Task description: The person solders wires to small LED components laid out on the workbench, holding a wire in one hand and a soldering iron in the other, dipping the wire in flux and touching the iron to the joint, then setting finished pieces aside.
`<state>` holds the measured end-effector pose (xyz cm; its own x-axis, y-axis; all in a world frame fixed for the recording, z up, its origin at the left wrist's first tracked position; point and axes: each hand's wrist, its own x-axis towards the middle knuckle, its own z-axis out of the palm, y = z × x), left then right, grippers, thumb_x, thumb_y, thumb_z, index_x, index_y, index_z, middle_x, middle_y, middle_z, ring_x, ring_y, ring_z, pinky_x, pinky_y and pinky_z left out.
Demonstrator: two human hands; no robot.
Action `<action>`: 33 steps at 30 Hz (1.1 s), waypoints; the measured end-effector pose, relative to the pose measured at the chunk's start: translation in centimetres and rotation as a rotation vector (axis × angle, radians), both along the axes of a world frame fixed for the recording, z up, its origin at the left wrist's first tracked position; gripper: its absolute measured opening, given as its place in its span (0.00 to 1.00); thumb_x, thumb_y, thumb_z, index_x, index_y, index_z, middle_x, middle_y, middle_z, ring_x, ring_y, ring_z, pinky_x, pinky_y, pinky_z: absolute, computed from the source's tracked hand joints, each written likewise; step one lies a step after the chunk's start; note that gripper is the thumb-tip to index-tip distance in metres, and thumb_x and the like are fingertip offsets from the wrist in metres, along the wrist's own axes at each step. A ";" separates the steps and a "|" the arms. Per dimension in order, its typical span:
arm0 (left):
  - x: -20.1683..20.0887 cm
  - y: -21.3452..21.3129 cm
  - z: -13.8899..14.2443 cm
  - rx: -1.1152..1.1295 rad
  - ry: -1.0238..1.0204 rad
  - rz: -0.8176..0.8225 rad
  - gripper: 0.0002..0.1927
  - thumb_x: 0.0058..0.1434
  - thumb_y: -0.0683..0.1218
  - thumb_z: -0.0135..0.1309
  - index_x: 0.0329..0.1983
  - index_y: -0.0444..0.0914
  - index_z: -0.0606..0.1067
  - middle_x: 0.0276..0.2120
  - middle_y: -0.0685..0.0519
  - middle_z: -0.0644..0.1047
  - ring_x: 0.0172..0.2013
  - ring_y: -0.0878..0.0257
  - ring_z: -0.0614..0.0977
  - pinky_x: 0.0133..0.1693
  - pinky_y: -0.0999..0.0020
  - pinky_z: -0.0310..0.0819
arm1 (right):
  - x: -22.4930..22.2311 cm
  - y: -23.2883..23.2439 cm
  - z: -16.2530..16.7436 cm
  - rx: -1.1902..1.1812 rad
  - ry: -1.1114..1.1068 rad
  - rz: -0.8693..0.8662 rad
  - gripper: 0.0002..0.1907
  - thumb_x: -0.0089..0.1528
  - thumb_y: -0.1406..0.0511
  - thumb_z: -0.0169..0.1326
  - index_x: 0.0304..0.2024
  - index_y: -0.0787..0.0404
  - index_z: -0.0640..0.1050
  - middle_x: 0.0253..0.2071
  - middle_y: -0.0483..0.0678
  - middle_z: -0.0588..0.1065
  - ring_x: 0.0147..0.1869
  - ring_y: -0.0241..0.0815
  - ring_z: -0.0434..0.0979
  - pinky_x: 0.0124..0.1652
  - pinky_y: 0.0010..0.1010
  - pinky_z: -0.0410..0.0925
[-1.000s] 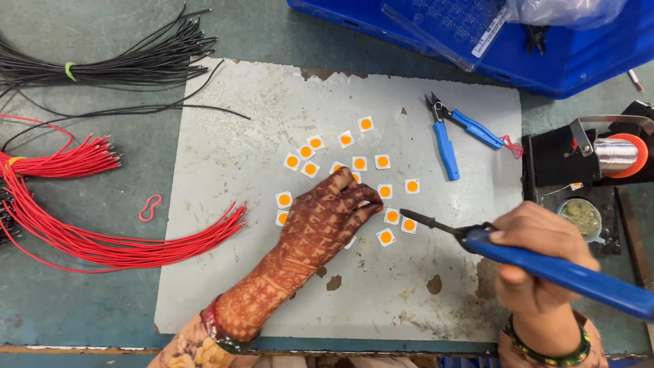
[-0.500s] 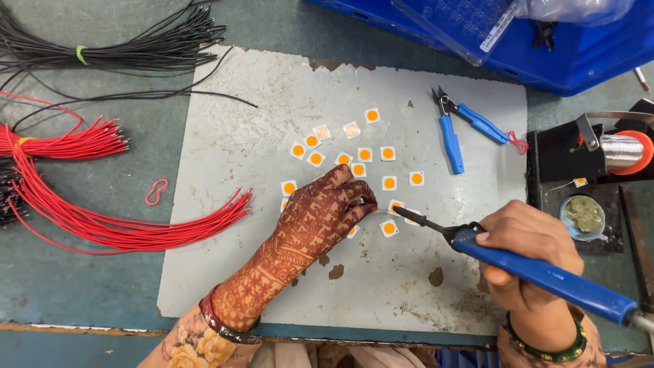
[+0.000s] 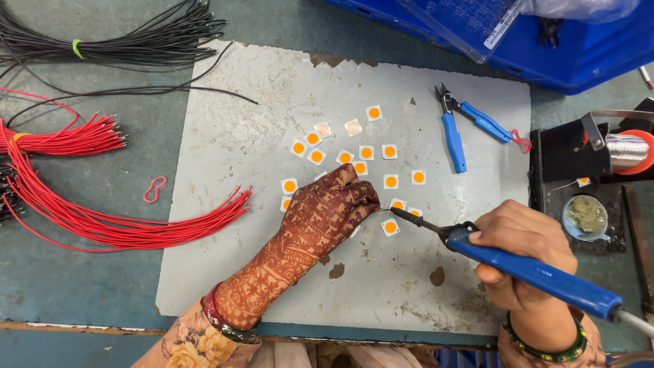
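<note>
Several small white square chips with orange centres (image 3: 390, 151) lie scattered on a grey mat (image 3: 245, 136). My left hand (image 3: 325, 215), patterned with henna, rests palm down among them. Its fingers are pinched together on a thin strand of solder wire (image 3: 383, 209) that pokes out toward the right. My right hand (image 3: 521, 249) grips a blue-handled soldering iron (image 3: 531, 272). The iron's dark tip (image 3: 396, 212) sits just off my left fingertips, between two chips (image 3: 390, 227). Some chips are hidden under my left hand.
Blue-handled cutters (image 3: 453, 140) lie at the mat's right. A solder spool (image 3: 627, 151) on a black stand and a small flux tin (image 3: 586, 215) sit at far right. Red wires (image 3: 102, 225) and black wires (image 3: 116, 41) lie left. A blue crate (image 3: 579, 48) stands behind.
The view has shifted slightly. My left hand and the iron's tip have stayed close together at the same cluster of chips, with only small movement.
</note>
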<state>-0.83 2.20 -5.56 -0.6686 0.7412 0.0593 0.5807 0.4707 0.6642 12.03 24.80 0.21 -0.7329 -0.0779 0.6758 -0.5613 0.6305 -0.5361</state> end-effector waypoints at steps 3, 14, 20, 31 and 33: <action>0.0 -0.1 -0.2 -0.004 0.003 0.009 0.08 0.61 0.53 0.57 0.41 0.47 0.80 0.39 0.55 0.74 0.40 0.57 0.80 0.39 0.58 0.74 | 0.1 -0.2 -0.3 0.002 0.003 0.006 0.23 0.70 0.51 0.53 0.43 0.67 0.70 0.28 0.47 0.73 0.30 0.44 0.76 0.30 0.29 0.70; -0.1 -1.1 -1.2 -0.018 0.096 -0.059 0.08 0.63 0.52 0.56 0.41 0.47 0.81 0.43 0.57 0.76 0.45 0.58 0.79 0.41 0.59 0.75 | 0.1 -1.2 -0.3 0.121 0.019 0.070 0.22 0.69 0.51 0.53 0.41 0.65 0.72 0.24 0.45 0.72 0.26 0.43 0.75 0.29 0.32 0.68; -0.4 -3.1 0.1 0.132 0.390 -0.161 0.07 0.64 0.44 0.56 0.45 0.41 0.79 0.50 0.58 0.77 0.52 0.58 0.75 0.49 0.62 0.77 | 2.2 -0.8 -0.3 0.012 0.046 -0.014 0.23 0.70 0.49 0.50 0.41 0.64 0.71 0.22 0.45 0.71 0.23 0.41 0.75 0.27 0.30 0.69; 9.3 -3.2 2.2 0.235 0.097 0.152 0.07 0.61 0.45 0.59 0.43 0.42 0.80 0.42 0.50 0.74 0.46 0.53 0.79 0.46 0.59 0.76 | 6.6 0.6 -2.0 -0.168 0.172 -0.107 0.27 0.72 0.49 0.51 0.44 0.70 0.67 0.28 0.51 0.71 0.23 0.44 0.74 0.26 0.31 0.70; 10.5 -2.7 1.5 0.188 0.039 0.145 0.08 0.62 0.45 0.59 0.43 0.42 0.80 0.42 0.50 0.74 0.46 0.54 0.79 0.44 0.59 0.77 | 6.9 0.8 -2.0 -0.147 0.164 -0.076 0.27 0.72 0.50 0.51 0.43 0.70 0.67 0.28 0.51 0.72 0.23 0.44 0.73 0.26 0.31 0.69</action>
<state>9.62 -0.53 -4.05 -0.7618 0.6112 0.2149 0.5428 0.4209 0.7268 18.95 25.57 -1.74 -0.6124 0.0816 0.7863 -0.6021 0.5964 -0.5308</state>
